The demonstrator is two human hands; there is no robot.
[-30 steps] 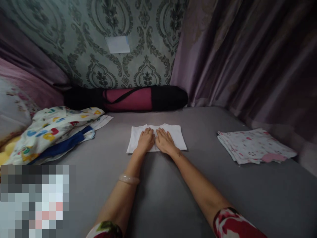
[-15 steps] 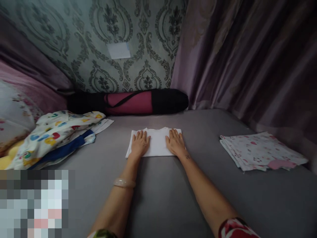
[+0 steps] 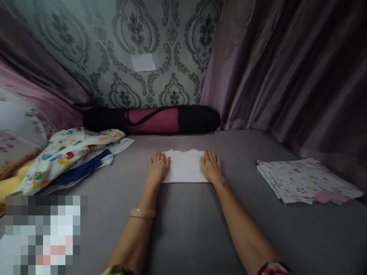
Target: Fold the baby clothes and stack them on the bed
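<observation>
A folded white cloth (image 3: 185,168), perhaps a garment, lies flat on the grey bed surface (image 3: 183,221). My left hand (image 3: 158,166) rests palm down over its left edge, fingers stretched away from me. Over the right edge lies my right hand (image 3: 211,166), also flat with the fingers extended. Both hands touch the cloth without gripping it, and they cover its two side edges. A pale bangle (image 3: 142,212) circles my left forearm.
Colourful patterned clothes (image 3: 71,152) are heaped at the left, and a folded printed cloth (image 3: 306,179) sits at the right. A black and pink long bag (image 3: 155,120) lies along the wall. Purple curtains (image 3: 246,68) hang at the right. The lower left corner is pixelated.
My hands have moved outward on the cloth, the left one now at its left edge and the right one at its right edge. The whole view has shifted slightly.
</observation>
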